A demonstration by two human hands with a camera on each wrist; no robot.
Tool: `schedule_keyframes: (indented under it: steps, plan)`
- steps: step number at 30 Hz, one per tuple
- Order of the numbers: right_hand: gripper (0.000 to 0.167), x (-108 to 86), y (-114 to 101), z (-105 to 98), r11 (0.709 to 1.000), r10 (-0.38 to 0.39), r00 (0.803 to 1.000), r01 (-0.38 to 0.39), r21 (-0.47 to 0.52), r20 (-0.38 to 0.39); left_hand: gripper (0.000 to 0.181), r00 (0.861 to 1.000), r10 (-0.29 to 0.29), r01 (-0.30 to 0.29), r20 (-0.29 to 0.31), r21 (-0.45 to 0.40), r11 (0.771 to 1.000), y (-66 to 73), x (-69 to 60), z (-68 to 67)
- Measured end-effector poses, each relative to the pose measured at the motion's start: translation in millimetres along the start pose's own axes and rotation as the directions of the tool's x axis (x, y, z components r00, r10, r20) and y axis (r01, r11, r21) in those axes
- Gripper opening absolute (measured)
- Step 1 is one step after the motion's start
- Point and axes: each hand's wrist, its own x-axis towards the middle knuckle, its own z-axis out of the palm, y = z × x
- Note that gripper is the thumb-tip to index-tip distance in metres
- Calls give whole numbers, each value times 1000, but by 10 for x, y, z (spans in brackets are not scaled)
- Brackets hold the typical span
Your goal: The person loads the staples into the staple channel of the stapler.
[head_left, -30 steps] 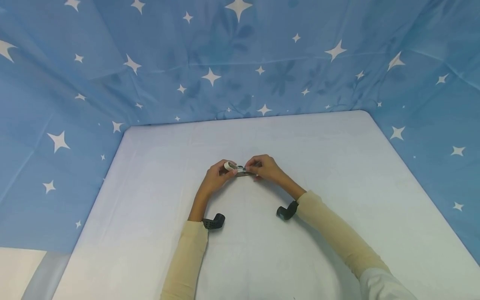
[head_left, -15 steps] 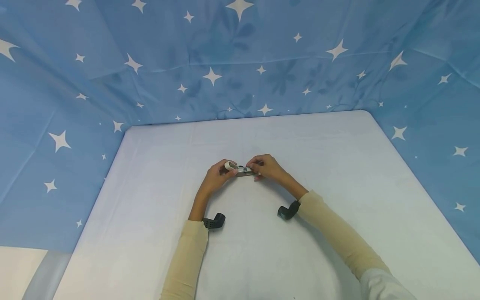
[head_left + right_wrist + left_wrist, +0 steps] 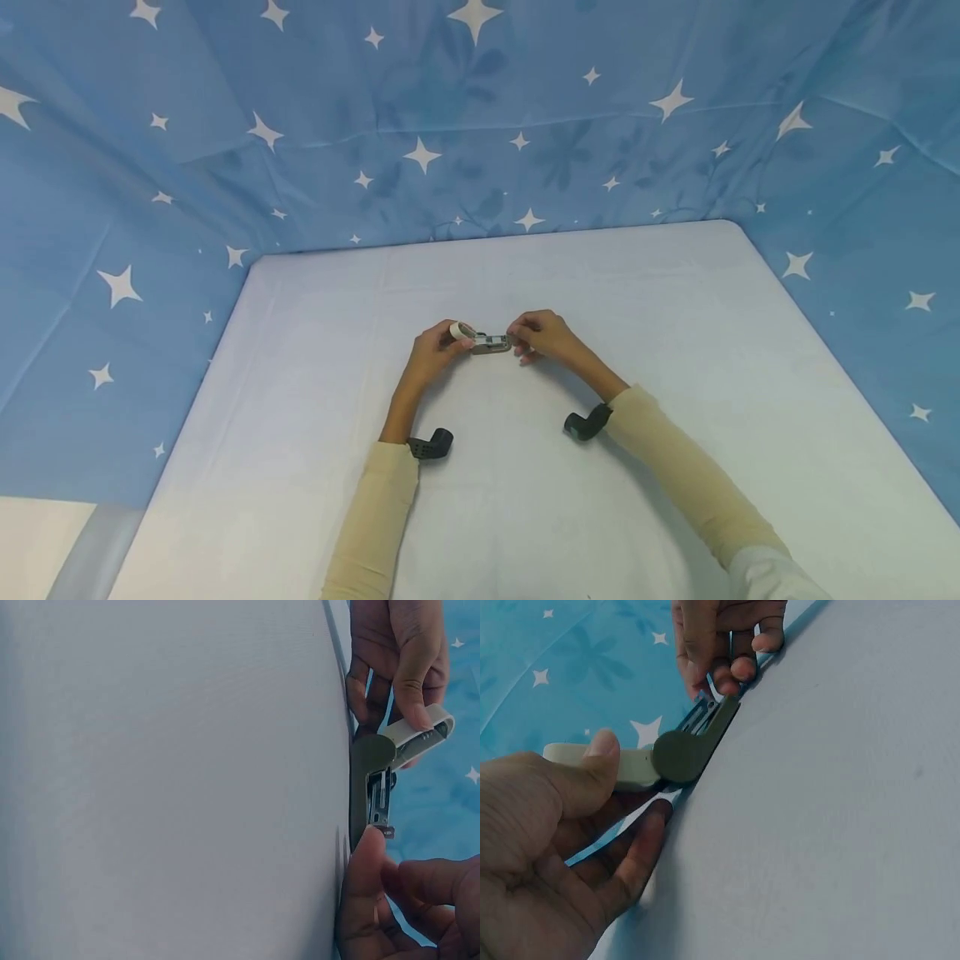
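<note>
A small stapler (image 3: pixel 491 343) is held over the white table with its cream cover swung up, baring the metal staple channel (image 3: pixel 381 796). Its base (image 3: pixel 679 757) is dark green. My left hand (image 3: pixel 433 352) grips the cover end (image 3: pixel 431 729), thumb on top and fingers beneath. At the other end of the stapler is my right hand (image 3: pixel 546 335), its fingers bent. In the right wrist view one fingertip (image 3: pixel 370 844) is at the tip of the channel, and it overlaps the end of the base. Whether anything small sits between the right fingers is hidden.
A white-covered table (image 3: pixel 495 517) lies under both arms. Blue star-patterned cloth (image 3: pixel 480 133) rises behind the far edge and along the sides. Each wrist wears a black camera mount, the left one (image 3: pixel 432 443) and the right one (image 3: pixel 587 422).
My right hand has slid to the right along the stapler to its end, uncovering more of the metal channel. My left hand keeps its grip in nearly the same place.
</note>
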Motion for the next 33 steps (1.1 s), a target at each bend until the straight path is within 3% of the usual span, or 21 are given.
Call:
schedule_keyframes:
  steps: [7,14,19,22,33]
  plan:
    - [25,-30,22,-42,999,-7,998,5,33,57,32,999,32,-32,3,183,983,95,36,50]
    - [30,-15,61,-44,999,-17,997,13,47,69,36,998,56,-54,0,273,960,118,54,116]
    - [41,-29,58,-25,997,-35,998,31,65,51,44,991,131,-130,23,372,919,146,43,186]
    - [46,-30,75,-17,997,-46,997,41,73,65,43,988,154,-150,22,397,905,149,28,226]
    - [50,-31,39,-17,1000,-17,999,16,18,45,42,986,161,-139,-33,360,923,136,36,265]
